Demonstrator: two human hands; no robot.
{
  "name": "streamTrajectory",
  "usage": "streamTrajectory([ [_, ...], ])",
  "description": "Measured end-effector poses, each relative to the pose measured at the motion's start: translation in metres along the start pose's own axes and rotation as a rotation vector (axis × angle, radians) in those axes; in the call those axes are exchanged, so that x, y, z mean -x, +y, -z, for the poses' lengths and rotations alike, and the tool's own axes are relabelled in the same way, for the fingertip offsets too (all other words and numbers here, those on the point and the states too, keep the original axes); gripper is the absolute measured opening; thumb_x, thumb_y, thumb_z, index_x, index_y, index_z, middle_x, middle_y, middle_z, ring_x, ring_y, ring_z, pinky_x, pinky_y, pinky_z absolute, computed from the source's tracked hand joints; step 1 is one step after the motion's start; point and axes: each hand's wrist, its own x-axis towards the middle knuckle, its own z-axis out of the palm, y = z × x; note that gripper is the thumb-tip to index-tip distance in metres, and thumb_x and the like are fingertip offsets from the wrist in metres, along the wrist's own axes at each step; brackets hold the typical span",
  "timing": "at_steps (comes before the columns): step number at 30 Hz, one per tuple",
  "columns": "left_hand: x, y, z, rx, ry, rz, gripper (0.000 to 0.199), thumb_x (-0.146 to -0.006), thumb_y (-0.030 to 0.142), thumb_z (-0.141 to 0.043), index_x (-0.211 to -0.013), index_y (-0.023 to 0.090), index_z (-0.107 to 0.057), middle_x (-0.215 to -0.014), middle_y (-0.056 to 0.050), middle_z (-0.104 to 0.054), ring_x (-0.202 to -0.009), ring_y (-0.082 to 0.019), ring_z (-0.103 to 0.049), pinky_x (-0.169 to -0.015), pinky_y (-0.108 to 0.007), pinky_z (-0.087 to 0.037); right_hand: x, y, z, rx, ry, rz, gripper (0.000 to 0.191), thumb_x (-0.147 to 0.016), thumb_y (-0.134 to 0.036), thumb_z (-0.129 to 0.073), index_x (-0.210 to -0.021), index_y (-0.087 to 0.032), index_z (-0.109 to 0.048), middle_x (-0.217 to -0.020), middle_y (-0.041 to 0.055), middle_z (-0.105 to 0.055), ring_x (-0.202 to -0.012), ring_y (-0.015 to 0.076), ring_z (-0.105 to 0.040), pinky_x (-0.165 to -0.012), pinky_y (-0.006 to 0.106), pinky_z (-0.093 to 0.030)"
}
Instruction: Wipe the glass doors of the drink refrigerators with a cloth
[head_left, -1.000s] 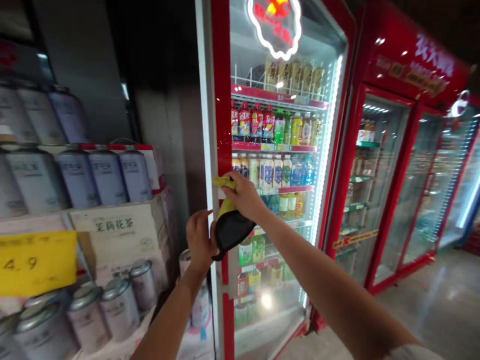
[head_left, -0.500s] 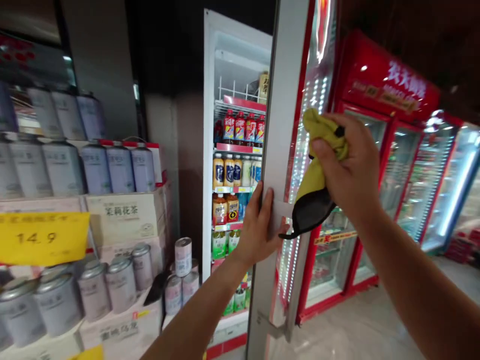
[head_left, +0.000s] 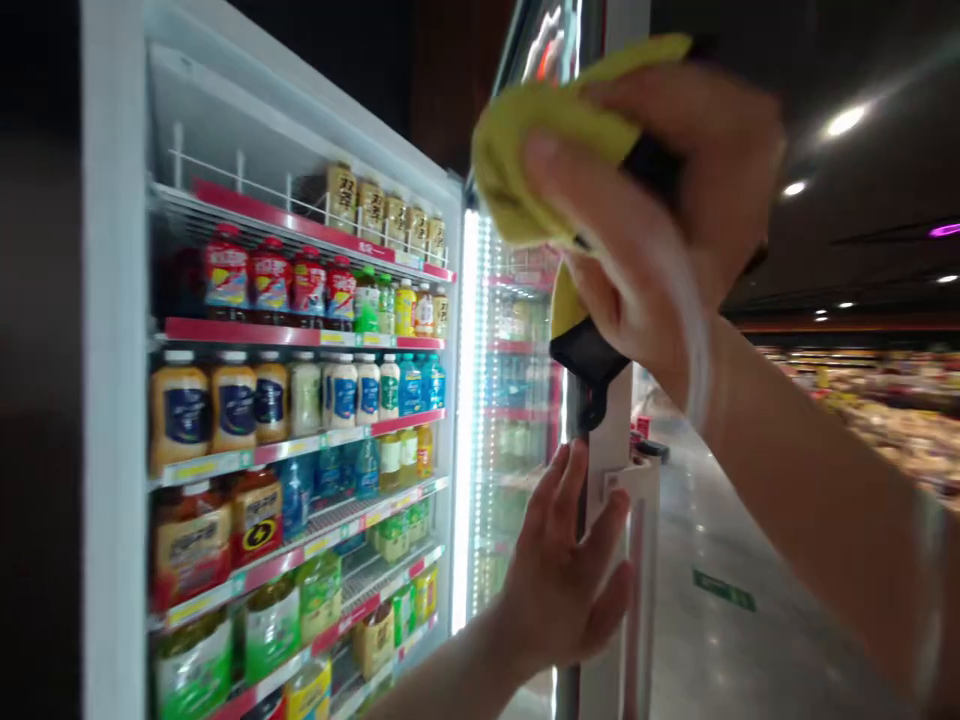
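Note:
My right hand (head_left: 667, 210), raised and blurred by motion, is closed around a bunched yellow cloth (head_left: 517, 165) with black parts hanging below. The cloth overlaps the upper part of the open glass door (head_left: 517, 300) in view; whether it touches the glass I cannot tell. Lower down, my left hand (head_left: 559, 570) rests against the edge of that door, its fingers spread. The door belongs to a lit drink fridge (head_left: 116, 330) that stands open on the left.
Several fridge shelves hold bottled drinks, among them red-capped bottles (head_left: 226, 272) and orange bottles with dark labels (head_left: 180, 410). A handle (head_left: 637, 560) runs along the door's outer side. Shiny floor (head_left: 705, 540) stretches to the right, with lit store displays (head_left: 877, 410) beyond.
The view has swung right and closer to the fridge, and more of its inside shows. My right hand has gone up with the cloth. My left hand is still at the door edge.

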Motion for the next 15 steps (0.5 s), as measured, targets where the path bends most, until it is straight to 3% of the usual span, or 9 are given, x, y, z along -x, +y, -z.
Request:
streamTrajectory([
  [2, -0.008, -0.006, -0.008, 0.178, 0.001, 0.007, 0.074, -0.09, 0.02, -0.059, -0.159, 0.023, -0.031, -0.17, -0.016, -0.022, -0.155, -0.035, -0.028, -0.118, -0.053, -0.039, -0.007, 0.007, 0.003, 0.087, -0.036, 0.039, 0.047, -0.102, -0.047, -0.054, -0.148, -0.037, -0.051, -0.131, 0.0051, -0.059, -0.129, 0.0263, -0.055, -0.098, 0.038, -0.056],
  [4, -0.02, -0.011, -0.011, 0.413, 0.033, 0.121, 0.066, -0.092, 0.024, -0.061, -0.154, 0.028, -0.04, -0.158, -0.014, -0.046, -0.146, -0.031, -0.044, -0.116, -0.051, -0.042, -0.012, 0.011, 0.003, 0.17, -0.041, 0.102, 0.041, -0.104, -0.041, -0.052, -0.144, -0.037, -0.056, -0.13, 0.0042, -0.06, -0.127, 0.0249, -0.057, -0.101, 0.038, -0.054],
  [7, -0.043, -0.018, -0.012, 0.96, 0.05, 0.515, 0.04, -0.096, 0.037, -0.059, -0.135, 0.027, -0.061, -0.124, -0.011, -0.071, -0.113, -0.027, -0.069, -0.101, -0.047, -0.055, -0.009, 0.011, -0.001, 0.228, -0.067, 0.151, 0.034, -0.107, -0.036, -0.045, -0.134, -0.034, -0.065, -0.124, 0.0041, -0.065, -0.12, 0.0216, -0.061, -0.102, 0.037, -0.053],
  [9, -0.058, -0.025, -0.012, 1.401, 0.062, 0.785, 0.036, -0.095, 0.048, -0.06, -0.119, 0.023, -0.069, -0.105, -0.008, -0.075, -0.094, -0.023, -0.073, -0.087, -0.042, -0.06, 0.001, 0.008, -0.006, 0.19, -0.139, 0.09, 0.033, -0.106, -0.039, -0.046, -0.131, -0.03, -0.066, -0.12, 0.0051, -0.067, -0.113, 0.0196, -0.064, -0.097, 0.033, -0.055],
  [11, -0.072, -0.036, -0.014, 1.723, 0.136, 0.94, 0.034, -0.086, 0.048, -0.073, -0.106, 0.021, -0.072, -0.093, -0.004, -0.075, -0.087, -0.02, -0.073, -0.082, -0.035, -0.061, 0.015, 0.005, -0.01, 0.126, -0.221, -0.011, 0.036, -0.106, -0.043, -0.046, -0.131, -0.026, -0.065, -0.117, 0.0064, -0.069, -0.107, 0.0188, -0.066, -0.092, 0.032, -0.057],
  [13, -0.081, -0.049, -0.016, 1.847, 0.28, 1.0, 0.027, -0.073, 0.034, -0.085, -0.093, 0.02, -0.073, -0.086, 0.0, -0.074, -0.081, -0.013, -0.07, -0.077, -0.025, -0.059, 0.031, 0.003, -0.013, 0.101, -0.318, -0.107, 0.039, -0.106, -0.044, -0.043, -0.133, -0.025, -0.063, -0.12, 0.0075, -0.069, -0.105, 0.0193, -0.066, -0.091, 0.034, -0.058],
  [15, -0.088, -0.063, -0.02, 1.881, 0.347, 1.007, 0.023, -0.069, 0.023, -0.086, -0.087, 0.02, -0.073, -0.08, 0.002, -0.072, -0.074, -0.01, -0.068, -0.07, -0.019, -0.056, 0.047, 0.004, -0.015, 0.118, -0.429, -0.155, 0.046, -0.104, -0.05, -0.047, -0.141, -0.025, -0.057, -0.129, 0.0095, -0.065, -0.112, 0.0231, -0.064, -0.095, 0.04, -0.058],
])
